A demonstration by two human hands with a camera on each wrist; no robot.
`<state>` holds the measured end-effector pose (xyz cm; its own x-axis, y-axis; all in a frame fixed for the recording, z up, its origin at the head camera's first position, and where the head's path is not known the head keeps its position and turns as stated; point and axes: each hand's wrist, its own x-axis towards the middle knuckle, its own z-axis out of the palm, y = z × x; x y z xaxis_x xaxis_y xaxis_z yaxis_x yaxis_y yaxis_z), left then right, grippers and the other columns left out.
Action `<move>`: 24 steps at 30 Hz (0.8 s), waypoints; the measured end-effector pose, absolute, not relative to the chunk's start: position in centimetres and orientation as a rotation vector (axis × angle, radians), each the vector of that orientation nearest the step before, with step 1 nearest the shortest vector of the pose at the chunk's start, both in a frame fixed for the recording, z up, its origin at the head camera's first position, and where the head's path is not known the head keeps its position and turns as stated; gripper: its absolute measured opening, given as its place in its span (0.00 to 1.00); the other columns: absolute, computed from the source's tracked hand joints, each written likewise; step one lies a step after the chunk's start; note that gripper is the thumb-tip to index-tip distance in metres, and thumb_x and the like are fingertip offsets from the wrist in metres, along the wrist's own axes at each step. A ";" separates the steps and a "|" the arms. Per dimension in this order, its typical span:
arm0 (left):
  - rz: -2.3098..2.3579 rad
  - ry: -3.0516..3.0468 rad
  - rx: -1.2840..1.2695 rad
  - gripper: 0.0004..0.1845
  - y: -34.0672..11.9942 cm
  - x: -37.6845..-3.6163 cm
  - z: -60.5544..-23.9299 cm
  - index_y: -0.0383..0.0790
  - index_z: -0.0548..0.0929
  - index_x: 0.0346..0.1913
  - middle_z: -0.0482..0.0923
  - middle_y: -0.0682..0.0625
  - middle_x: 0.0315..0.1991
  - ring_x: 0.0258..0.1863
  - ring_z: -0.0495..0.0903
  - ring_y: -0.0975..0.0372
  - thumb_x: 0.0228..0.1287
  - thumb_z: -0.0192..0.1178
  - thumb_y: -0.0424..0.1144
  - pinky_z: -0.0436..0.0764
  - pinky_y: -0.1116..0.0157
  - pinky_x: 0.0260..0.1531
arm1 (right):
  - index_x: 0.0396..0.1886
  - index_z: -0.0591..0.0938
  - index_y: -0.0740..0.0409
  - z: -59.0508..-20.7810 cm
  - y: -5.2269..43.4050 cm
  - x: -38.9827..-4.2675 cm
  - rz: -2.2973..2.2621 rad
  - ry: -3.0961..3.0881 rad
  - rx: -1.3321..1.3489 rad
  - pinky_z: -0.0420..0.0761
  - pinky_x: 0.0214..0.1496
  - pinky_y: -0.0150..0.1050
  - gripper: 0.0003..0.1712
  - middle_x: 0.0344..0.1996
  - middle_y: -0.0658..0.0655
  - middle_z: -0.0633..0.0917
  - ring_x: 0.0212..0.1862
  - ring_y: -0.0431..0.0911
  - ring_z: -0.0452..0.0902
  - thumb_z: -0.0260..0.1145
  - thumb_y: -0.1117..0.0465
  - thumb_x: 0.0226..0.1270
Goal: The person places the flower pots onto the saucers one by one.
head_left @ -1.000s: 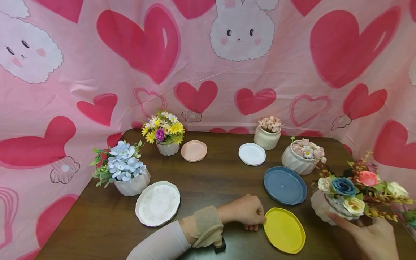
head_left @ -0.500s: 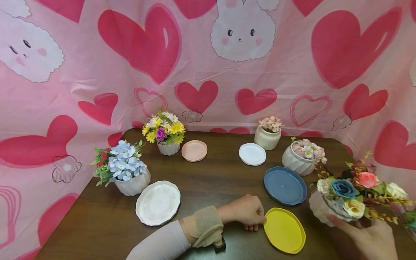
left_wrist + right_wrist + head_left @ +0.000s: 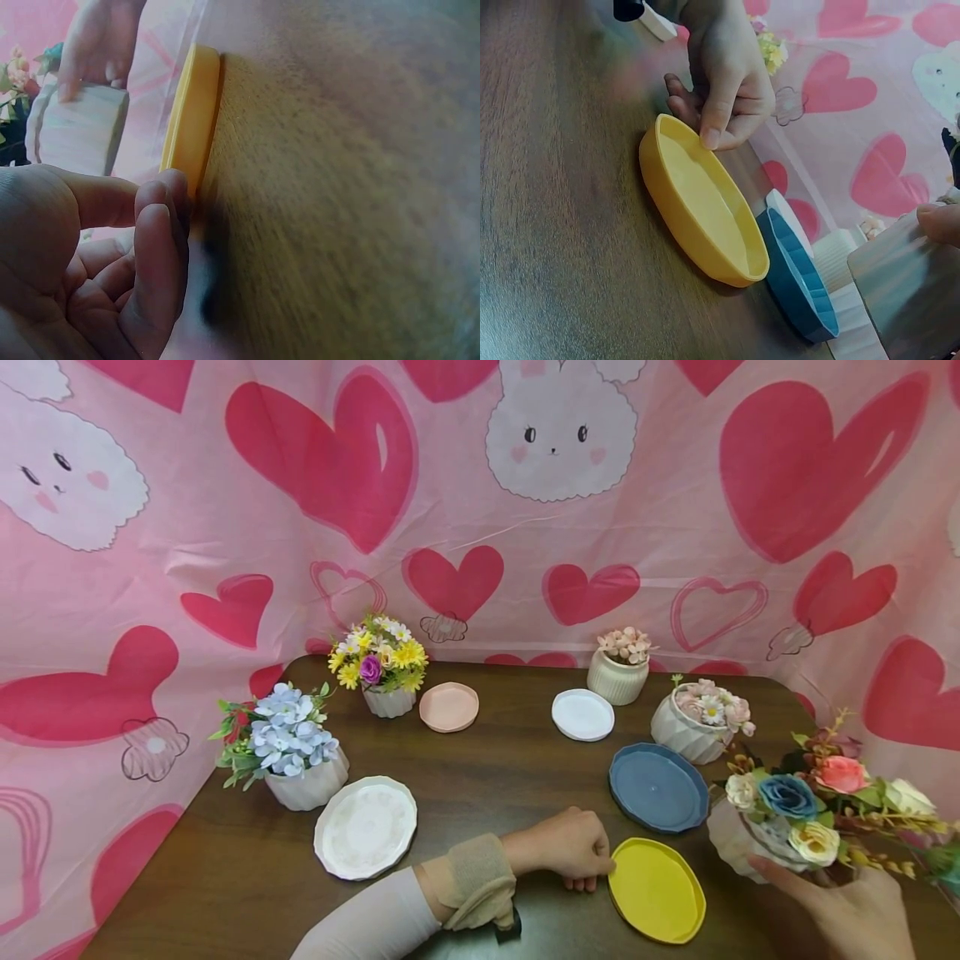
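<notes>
Nearby, blue saucer (image 3: 657,788) beside yellow saucer (image 3: 657,890).

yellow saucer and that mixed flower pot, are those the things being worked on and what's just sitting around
In hand:
left hand pinching the rim of the yellow saucer
right hand holding the mixed-rose pot above the table

Lying about:
blue saucer
white saucer
pink saucer
marbled saucer
four other flower pots

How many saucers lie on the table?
5: white scalloped saucer front left, pink saucer and small white saucer at back, blue saucer, yellow saucer by the left hand.
</notes>
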<state>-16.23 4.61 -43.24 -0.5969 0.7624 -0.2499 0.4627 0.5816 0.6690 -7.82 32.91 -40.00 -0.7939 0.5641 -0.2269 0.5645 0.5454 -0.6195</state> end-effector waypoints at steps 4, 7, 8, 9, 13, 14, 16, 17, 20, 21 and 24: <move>0.757 2.290 0.970 0.20 4.6 -16.2 -43.1 0.47 0.84 0.17 0.77 0.60 0.10 0.08 0.76 0.70 0.71 0.58 0.40 0.78 0.74 0.13 | 0.78 0.48 0.64 -39.9 32.9 -7.8 -1.118 2.769 0.984 0.68 0.64 0.68 0.65 0.69 0.76 0.65 0.67 0.69 0.60 0.72 0.36 0.55; 0.754 2.292 0.968 0.20 4.6 -16.2 -43.1 0.47 0.84 0.17 0.77 0.60 0.10 0.08 0.76 0.70 0.71 0.58 0.40 0.78 0.74 0.13 | 0.78 0.48 0.63 -40.1 33.1 -7.8 -1.101 2.787 0.946 0.69 0.62 0.69 0.66 0.69 0.76 0.65 0.65 0.69 0.61 0.72 0.35 0.55; 0.752 2.293 0.970 0.20 4.6 -16.2 -43.1 0.47 0.84 0.17 0.77 0.60 0.10 0.08 0.76 0.70 0.71 0.58 0.40 0.78 0.74 0.13 | 0.78 0.48 0.63 -40.2 33.1 -7.8 -1.104 2.791 0.929 0.69 0.62 0.69 0.66 0.69 0.76 0.65 0.64 0.70 0.61 0.72 0.35 0.54; 0.750 2.294 0.972 0.20 4.6 -16.2 -43.1 0.47 0.84 0.17 0.77 0.61 0.10 0.08 0.76 0.70 0.71 0.58 0.40 0.78 0.74 0.14 | 0.78 0.49 0.64 -40.2 33.1 -7.8 -1.087 2.812 0.900 0.69 0.61 0.70 0.65 0.68 0.76 0.65 0.64 0.70 0.60 0.72 0.35 0.55; 0.745 2.289 0.979 0.21 4.5 -16.2 -43.0 0.47 0.84 0.17 0.77 0.61 0.10 0.08 0.76 0.70 0.71 0.58 0.40 0.78 0.74 0.14 | 0.77 0.48 0.66 -40.1 33.2 -7.5 -1.047 2.907 0.739 0.65 0.61 0.73 0.64 0.67 0.78 0.64 0.63 0.72 0.58 0.72 0.37 0.56; 0.746 2.286 0.979 0.21 4.5 -16.2 -43.0 0.47 0.84 0.17 0.77 0.61 0.10 0.08 0.76 0.70 0.71 0.58 0.40 0.78 0.74 0.14 | 0.77 0.48 0.67 -40.0 33.2 -7.4 -1.036 2.930 0.703 0.65 0.60 0.74 0.64 0.66 0.79 0.64 0.63 0.73 0.58 0.72 0.38 0.57; 0.751 2.282 0.979 0.20 4.5 -16.2 -43.1 0.47 0.84 0.17 0.77 0.61 0.11 0.08 0.76 0.70 0.71 0.58 0.40 0.78 0.74 0.14 | 0.77 0.48 0.68 -39.9 33.1 -7.3 -1.014 2.941 0.664 0.64 0.60 0.74 0.63 0.66 0.79 0.64 0.63 0.73 0.57 0.72 0.38 0.58; 0.752 2.281 0.980 0.20 4.5 -16.2 -43.1 0.47 0.84 0.17 0.77 0.61 0.11 0.08 0.76 0.70 0.71 0.58 0.40 0.78 0.74 0.14 | 0.77 0.49 0.68 -39.9 33.1 -7.3 -1.026 2.933 0.663 0.64 0.60 0.74 0.63 0.67 0.79 0.64 0.63 0.73 0.57 0.72 0.38 0.58; 0.763 2.277 0.984 0.20 4.5 -16.2 -43.1 0.47 0.84 0.18 0.78 0.60 0.11 0.08 0.76 0.70 0.71 0.58 0.40 0.78 0.74 0.14 | 0.76 0.50 0.69 -39.8 33.0 -7.2 -1.016 2.906 0.682 0.66 0.58 0.73 0.63 0.67 0.78 0.64 0.62 0.72 0.58 0.71 0.36 0.58; 0.766 2.277 0.985 0.20 4.5 -16.2 -43.1 0.47 0.84 0.18 0.78 0.60 0.11 0.08 0.76 0.70 0.71 0.58 0.40 0.78 0.74 0.14 | 0.76 0.51 0.69 -39.8 32.9 -7.2 -1.004 2.894 0.697 0.67 0.59 0.72 0.63 0.67 0.78 0.64 0.62 0.72 0.59 0.71 0.35 0.57; 0.768 2.275 0.988 0.20 4.5 -16.3 -43.1 0.46 0.84 0.18 0.78 0.60 0.11 0.08 0.76 0.70 0.71 0.58 0.40 0.78 0.74 0.14 | 0.75 0.54 0.69 -39.9 32.9 -7.2 -0.967 2.894 0.703 0.70 0.55 0.70 0.62 0.66 0.79 0.66 0.60 0.71 0.62 0.70 0.34 0.57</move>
